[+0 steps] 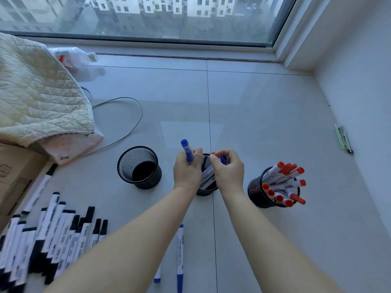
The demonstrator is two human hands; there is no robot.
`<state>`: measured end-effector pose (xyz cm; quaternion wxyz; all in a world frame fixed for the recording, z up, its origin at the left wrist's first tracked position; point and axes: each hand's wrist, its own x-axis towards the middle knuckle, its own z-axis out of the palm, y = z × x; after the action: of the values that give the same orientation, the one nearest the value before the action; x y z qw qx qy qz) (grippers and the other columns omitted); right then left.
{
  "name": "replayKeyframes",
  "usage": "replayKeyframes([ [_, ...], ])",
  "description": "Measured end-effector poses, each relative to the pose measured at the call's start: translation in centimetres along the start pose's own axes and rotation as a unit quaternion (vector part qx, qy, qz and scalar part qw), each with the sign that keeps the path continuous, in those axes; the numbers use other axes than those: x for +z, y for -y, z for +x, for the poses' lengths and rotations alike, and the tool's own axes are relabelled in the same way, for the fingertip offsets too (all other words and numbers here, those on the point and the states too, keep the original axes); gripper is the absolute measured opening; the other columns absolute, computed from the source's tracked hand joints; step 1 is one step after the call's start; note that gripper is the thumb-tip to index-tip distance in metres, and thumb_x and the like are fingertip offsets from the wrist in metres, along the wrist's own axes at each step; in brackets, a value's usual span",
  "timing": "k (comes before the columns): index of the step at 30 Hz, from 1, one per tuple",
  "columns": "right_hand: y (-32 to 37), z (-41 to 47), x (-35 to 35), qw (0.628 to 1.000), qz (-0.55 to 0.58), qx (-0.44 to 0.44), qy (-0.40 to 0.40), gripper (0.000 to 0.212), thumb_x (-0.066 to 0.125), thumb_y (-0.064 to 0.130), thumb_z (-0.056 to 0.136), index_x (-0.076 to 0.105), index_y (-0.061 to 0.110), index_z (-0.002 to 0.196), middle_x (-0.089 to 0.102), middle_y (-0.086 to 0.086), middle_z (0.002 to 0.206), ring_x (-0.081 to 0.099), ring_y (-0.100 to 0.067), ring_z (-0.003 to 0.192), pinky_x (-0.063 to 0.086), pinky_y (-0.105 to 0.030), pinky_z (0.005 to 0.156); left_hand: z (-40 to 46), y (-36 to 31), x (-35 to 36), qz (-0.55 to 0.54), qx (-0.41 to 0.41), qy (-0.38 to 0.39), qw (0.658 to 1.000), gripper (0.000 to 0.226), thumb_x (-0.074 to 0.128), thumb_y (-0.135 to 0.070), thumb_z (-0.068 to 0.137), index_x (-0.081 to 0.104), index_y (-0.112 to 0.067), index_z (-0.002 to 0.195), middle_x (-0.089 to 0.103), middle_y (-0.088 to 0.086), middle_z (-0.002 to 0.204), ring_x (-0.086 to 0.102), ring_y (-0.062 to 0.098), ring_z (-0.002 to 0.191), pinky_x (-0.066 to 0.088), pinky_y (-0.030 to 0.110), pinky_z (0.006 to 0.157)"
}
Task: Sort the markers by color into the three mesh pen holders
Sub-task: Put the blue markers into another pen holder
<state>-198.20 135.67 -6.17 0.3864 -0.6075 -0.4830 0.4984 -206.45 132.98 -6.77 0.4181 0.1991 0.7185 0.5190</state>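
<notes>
Two blue-capped white markers [186, 150] are clamped in the left hand [187, 171], and more blue caps [223, 160] in the right hand [229, 171], over the middle of three black mesh holders [206, 190]. Two blue markers [179, 258] are seen on the tiled floor [264, 123].

view: head cam, wide-angle; one view only
faces: fwd + down at floor [254, 123]; window [169, 17] at top
range: hands close

Bare floor [243, 106] lies open beyond the holders; black markers [48, 235] crowd the left.
</notes>
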Motion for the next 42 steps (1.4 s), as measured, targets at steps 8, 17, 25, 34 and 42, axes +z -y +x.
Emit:
replayKeyframes([
  [8, 0.7, -0.5, -1.2, 0.994, -0.102, -0.007, 0.028, 0.011, 0.064, 0.019, 0.081, 0.055, 0.021, 0.074, 0.050, 0.006, 0.068, 0.045, -0.003, 0.060, 0.036, -0.003, 0.052, -0.9, -0.1, 0.1, -0.012, -0.008, -0.008, 1.000, 0.030, 0.062, -0.032, 0.083, 0.045, -0.011, 0.071, 0.048, 0.012, 0.076, 0.047, 0.025, 0.069, 0.040, 0.035, 0.067],
  [17, 1.9, -5.2, -2.7, 0.965, -0.220, -0.133, -0.052, 0.023, 0.059, 0.015, 0.082, 0.056, 0.015, 0.105, 0.046, 0.009, 0.100, 0.038, -0.010, 0.096, 0.025, -0.011, 0.072, -4.1, -1.0, -2.6, -0.018, 0.069, -0.049, 0.996, 0.017, 0.061, -0.015, 0.084, 0.053, -0.026, 0.074, 0.059, -0.003, 0.088, 0.057, 0.001, 0.075, 0.044, 0.011, 0.071],
  [25, -1.4, -12.4, -2.2, 0.959, -0.241, -0.147, 0.015, 0.018, 0.057, 0.007, 0.082, 0.058, 0.015, 0.098, 0.054, 0.008, 0.085, 0.049, -0.013, 0.085, 0.038, -0.023, 0.072, -9.0, 4.0, -9.3, 0.099, 0.001, -0.089, 0.991, 0.011, 0.047, -0.018, 0.092, 0.055, -0.021, 0.085, 0.061, -0.001, 0.089, 0.055, 0.018, 0.085, 0.041, 0.028, 0.069],
  [34, -6.8, -16.3, 0.0, 0.897, -0.391, 0.122, 0.165, 0.037, 0.046, 0.038, 0.091, 0.044, 0.015, 0.119, 0.053, -0.001, 0.118, 0.052, -0.019, 0.089, 0.037, -0.028, 0.069, -11.8, 10.1, -13.7, 0.348, -0.091, -0.090, 0.929, 0.036, 0.061, -0.031, 0.084, 0.048, -0.014, 0.113, 0.043, 0.007, 0.121, 0.047, 0.024, 0.108, 0.045, 0.036, 0.086],
  [42, -7.4, -16.7, 3.4, 0.857, -0.469, 0.113, 0.181, 0.048, 0.050, 0.047, 0.089, 0.043, 0.006, 0.113, 0.055, -0.011, 0.113, 0.059, -0.030, 0.095, 0.038, -0.030, 0.065, -11.6, 11.5, -15.5, 0.408, -0.098, -0.046, 0.907, 0.051, 0.063, -0.046, 0.081, 0.043, -0.015, 0.116, 0.043, 0.003, 0.117, 0.054, 0.021, 0.100, 0.045, 0.031, 0.073],
])
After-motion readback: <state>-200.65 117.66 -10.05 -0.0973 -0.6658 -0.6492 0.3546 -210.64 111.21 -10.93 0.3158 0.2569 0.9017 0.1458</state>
